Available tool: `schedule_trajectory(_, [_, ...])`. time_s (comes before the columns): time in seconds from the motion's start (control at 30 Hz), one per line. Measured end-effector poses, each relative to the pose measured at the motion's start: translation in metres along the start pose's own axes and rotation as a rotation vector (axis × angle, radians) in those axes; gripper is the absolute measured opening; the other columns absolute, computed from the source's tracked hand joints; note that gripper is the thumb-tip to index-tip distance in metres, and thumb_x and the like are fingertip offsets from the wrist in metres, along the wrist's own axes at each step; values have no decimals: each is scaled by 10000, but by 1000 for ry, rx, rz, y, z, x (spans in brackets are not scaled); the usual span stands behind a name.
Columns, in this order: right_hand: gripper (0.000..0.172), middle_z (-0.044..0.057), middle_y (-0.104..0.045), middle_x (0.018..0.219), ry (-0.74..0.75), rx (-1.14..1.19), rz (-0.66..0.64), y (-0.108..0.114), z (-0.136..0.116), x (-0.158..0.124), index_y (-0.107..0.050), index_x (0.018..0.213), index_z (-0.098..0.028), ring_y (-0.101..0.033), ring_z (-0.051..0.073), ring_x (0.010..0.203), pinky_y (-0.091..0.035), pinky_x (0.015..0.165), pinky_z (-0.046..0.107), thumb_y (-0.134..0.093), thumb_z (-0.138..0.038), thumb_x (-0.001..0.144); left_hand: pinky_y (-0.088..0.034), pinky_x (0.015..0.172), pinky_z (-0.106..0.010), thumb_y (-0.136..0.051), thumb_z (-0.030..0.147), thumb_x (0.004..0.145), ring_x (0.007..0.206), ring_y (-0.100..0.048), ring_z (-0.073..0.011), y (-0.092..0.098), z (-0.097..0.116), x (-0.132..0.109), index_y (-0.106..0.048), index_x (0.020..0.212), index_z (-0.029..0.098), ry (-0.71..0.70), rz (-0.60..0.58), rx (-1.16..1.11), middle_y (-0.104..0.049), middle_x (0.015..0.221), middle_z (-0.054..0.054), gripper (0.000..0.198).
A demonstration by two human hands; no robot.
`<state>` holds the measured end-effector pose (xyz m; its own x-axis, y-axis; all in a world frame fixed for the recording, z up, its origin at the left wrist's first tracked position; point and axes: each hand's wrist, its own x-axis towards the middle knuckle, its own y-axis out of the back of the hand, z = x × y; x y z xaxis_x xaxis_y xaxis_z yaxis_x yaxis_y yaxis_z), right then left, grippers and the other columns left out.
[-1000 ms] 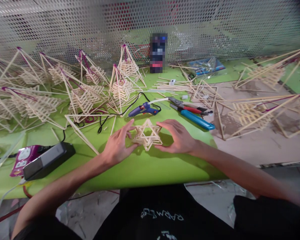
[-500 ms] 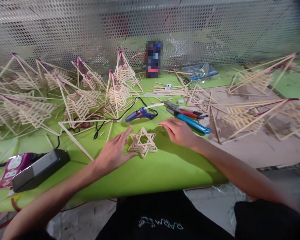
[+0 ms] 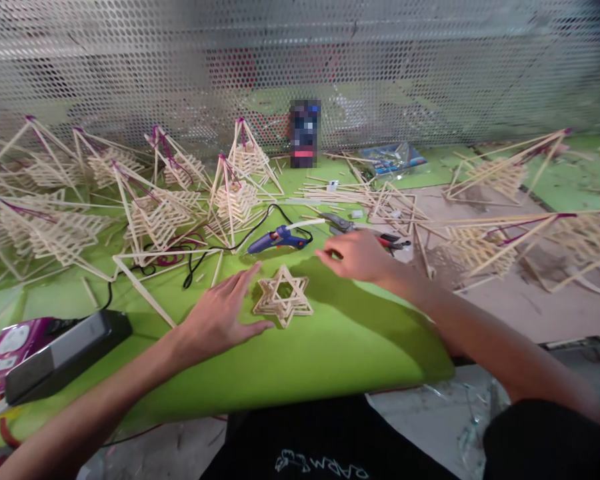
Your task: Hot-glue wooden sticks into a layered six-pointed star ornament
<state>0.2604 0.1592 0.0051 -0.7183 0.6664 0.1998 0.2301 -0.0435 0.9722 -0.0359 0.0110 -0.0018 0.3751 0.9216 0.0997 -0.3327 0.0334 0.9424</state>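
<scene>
A star-shaped stack of thin wooden sticks (image 3: pixel 296 308) lies on the green tabletop (image 3: pixel 330 360) in front of me. Just left of it, my left hand (image 3: pixel 225 310) is spread beside the star, thumb near its lower left edge, holding nothing. My right hand (image 3: pixel 353 257) hovers up and to the right of the star, its fingers curled; whether anything small is between them cannot be made out. Behind the star rests a blue glue gun (image 3: pixel 279 240) with a white glue stick in its rear. Pruning shears (image 3: pixel 337 223) lie partly hidden behind my right hand.
Several stick pyramids with purple tips (image 3: pixel 165 207) crowd the left, and more (image 3: pixel 485 243) stand at right on brown board. Behind are loose sticks (image 3: pixel 335 193), a blurred upright phone (image 3: pixel 304 133) and a plastic packet (image 3: pixel 393 159). A grey-black box (image 3: pixel 67 357) sits front left.
The view has shifted slightly. My right hand has moved over the blue-handled cutter, now hidden, and its fingers are more curled. My left hand stays spread beside the star.
</scene>
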Motion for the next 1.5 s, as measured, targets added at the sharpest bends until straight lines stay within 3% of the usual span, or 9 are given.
schedule_trajectory(0.07, [321,54,-687,600,-126,-74,-47,13,27,10,-721,694,-192,-570,169,528,-392,556,300,-581,-392,902,-601,850,-517,-687,647,812,1029,-723,-341,1,0,0,-224,1590,170,-1,18,8,-687,1244,-176,1023])
schedule_trajectory(0.23, [214,88,-767,814,-333,-157,-108,30,96,21,-776,929,-177,-641,195,665,-404,594,290,-626,-287,822,-588,893,-549,-685,638,804,1093,-703,-364,2,0,-1,-200,1596,160,-10,23,15,-666,1293,-194,1045])
schedule_trajectory(0.43, [225,141,-770,985,-332,-153,-84,13,112,17,-764,943,-142,-686,254,893,-469,748,315,-639,-300,843,-568,939,-600,-679,660,786,1131,-687,-405,1,-2,-1,-155,1598,124,-42,25,78,-671,1276,-216,1105])
schedule_trajectory(0.63, [273,93,-764,1073,-317,-88,154,21,74,9,-675,1120,-182,-708,248,982,-514,883,357,-528,-349,964,-574,960,-580,-670,673,793,1175,-669,-400,1,-1,-1,-105,1609,128,-68,69,129,-584,1412,-243,1132])
schedule_trajectory(0.8, [119,64,-770,974,62,30,551,29,12,-10,-651,1039,-225,-718,236,881,-559,865,413,-636,-254,925,-541,1035,-581,-690,632,799,1294,-589,-401,3,2,-2,-155,1601,105,-178,256,138,-499,1498,-250,1099])
schedule_trajectory(0.97, [272,20,-756,949,428,54,591,22,-52,-27,-602,1104,-224,-697,177,880,-596,810,353,-725,-191,863,-582,998,-440,-757,369,846,1226,-646,-276,8,7,-7,-355,1530,184,-324,404,-26,-628,1373,-168,814])
schedule_trajectory(1.1, [140,21,-736,958,697,-148,567,11,-87,-25,-652,1065,-225,-659,158,860,-602,797,332,-661,-238,926,-623,845,-308,-821,351,799,938,-721,-172,12,13,-9,-533,1377,202,-252,378,-335,-740,1091,-64,663])
schedule_trajectory(1.3, [142,49,-725,986,686,-121,608,2,-100,-13,-688,1071,-179,-633,125,808,-562,648,251,-636,-242,955,-614,807,-275,-821,235,791,860,-705,-134,11,16,-8,-602,1274,199,-223,439,-446,-746,1011,-35,532])
schedule_trajectory(1.5, [263,99,-722,1023,616,98,596,-11,-101,-12,-622,1202,-85,-684,152,946,-595,800,274,-627,-180,957,-605,789,-243,-787,124,798,795,-701,-105,6,16,-7,-598,1277,205,-206,554,-389,-753,949,-3,521])
